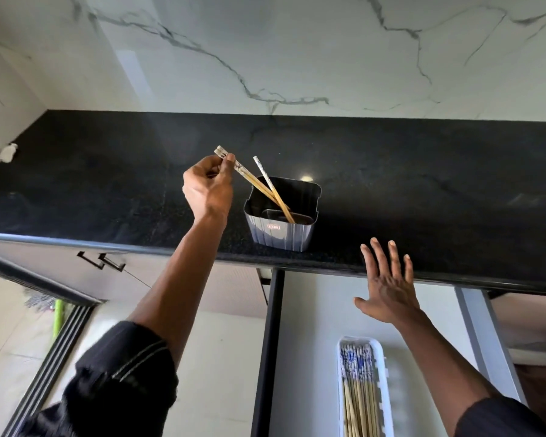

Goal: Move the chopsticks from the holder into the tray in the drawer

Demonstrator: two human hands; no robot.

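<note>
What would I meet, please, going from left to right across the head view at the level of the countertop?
white crumpled scrap → cabinet handles → left hand, pinching chopsticks → holder → right hand, fingers spread.

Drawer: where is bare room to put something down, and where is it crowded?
The drawer floor is bare between its black left wall and the tray, and between the tray and the countertop edge. The tray itself is crowded with chopsticks.
</note>
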